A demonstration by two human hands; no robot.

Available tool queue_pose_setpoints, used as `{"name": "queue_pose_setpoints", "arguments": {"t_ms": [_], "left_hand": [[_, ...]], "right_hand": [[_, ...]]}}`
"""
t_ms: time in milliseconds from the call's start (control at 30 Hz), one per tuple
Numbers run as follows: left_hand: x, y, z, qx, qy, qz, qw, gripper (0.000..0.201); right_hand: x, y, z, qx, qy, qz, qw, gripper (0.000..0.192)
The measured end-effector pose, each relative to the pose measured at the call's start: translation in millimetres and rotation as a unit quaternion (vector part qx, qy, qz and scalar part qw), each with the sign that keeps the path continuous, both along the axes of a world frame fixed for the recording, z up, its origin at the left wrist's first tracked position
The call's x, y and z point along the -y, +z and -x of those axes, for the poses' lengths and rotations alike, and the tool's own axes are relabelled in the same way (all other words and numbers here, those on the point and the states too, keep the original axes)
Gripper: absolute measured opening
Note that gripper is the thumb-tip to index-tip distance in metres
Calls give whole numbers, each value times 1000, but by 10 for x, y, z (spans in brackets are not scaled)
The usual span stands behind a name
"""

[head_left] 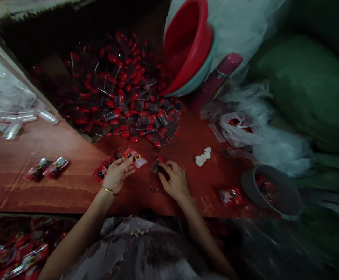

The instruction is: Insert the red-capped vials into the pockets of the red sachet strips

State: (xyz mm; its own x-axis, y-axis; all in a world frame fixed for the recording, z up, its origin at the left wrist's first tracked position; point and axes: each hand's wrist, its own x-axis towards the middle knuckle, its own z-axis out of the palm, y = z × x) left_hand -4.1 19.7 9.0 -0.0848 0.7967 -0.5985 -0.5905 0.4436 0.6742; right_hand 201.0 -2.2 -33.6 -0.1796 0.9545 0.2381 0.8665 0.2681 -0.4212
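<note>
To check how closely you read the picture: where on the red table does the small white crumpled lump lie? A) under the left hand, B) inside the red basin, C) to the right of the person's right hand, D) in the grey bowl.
C: the white crumpled lump lies on the bare red table, right of the right hand and apart from it.

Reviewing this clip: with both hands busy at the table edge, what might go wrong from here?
1. The left hand holds a fan of red packets loosely; one may slip out.
2. The right hand pinches a small clear piece in dim light, so it could be fumbled.
3. The heap of red-capped pieces spills toward the hands, and the tilted red basin leaning above it might slide down.
</note>
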Motion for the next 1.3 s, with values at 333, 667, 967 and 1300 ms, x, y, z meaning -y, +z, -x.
{"name": "queue_pose_setpoints", "arguments": {"t_ms": [333, 667, 967, 1300], "left_hand": [[37, 43, 29, 12, -17, 8, 1000, 34], [16, 7, 3, 67, -70, 36, 995, 29], [70, 25, -44, 1, -69, -34, 997, 35], [136, 69, -123, -21, -103, -81, 991, 35]], "right_hand": [[-60, 35, 419, 129, -161, 42, 978, 55], [10, 64, 71, -77, -42, 72, 994, 24], [318, 381, 70, -356, 71, 228, 903, 23], [281, 317, 157, -445, 47, 292, 845, 30]]}}
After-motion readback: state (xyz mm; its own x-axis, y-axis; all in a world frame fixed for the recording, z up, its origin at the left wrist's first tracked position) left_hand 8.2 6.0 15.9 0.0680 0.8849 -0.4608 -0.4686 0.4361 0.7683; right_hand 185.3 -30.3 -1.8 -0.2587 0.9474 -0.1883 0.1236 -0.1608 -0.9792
